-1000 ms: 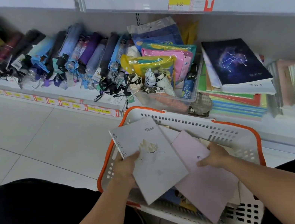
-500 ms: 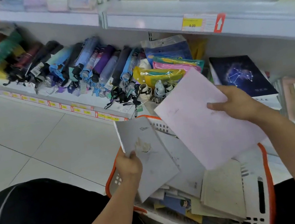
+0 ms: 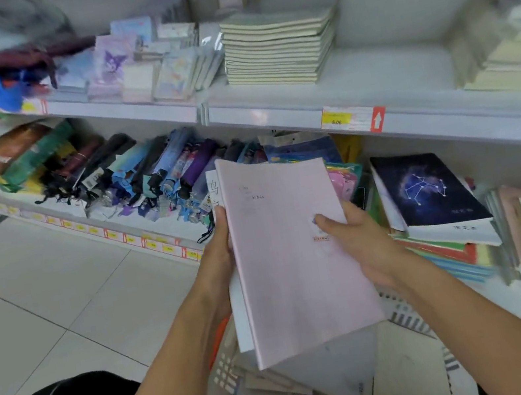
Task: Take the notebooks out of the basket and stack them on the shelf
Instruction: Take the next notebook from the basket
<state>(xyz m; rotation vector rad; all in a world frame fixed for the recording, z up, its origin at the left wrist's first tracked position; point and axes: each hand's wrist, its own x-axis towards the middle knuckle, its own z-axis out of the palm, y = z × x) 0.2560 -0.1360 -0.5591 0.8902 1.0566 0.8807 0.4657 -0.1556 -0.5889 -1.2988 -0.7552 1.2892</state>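
Both the left hand (image 3: 217,257) and right hand (image 3: 356,236) grasp the pale pink paper-covered notebook (image 3: 297,253) with a white notebook (image 3: 238,305) beneath; edges should be squared before shelving.

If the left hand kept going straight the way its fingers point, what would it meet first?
Probably the folded umbrellas on the lower shelf. The left hand, gripping the notebooks' left edge, points up and away toward them; depth is unclear from this single view.
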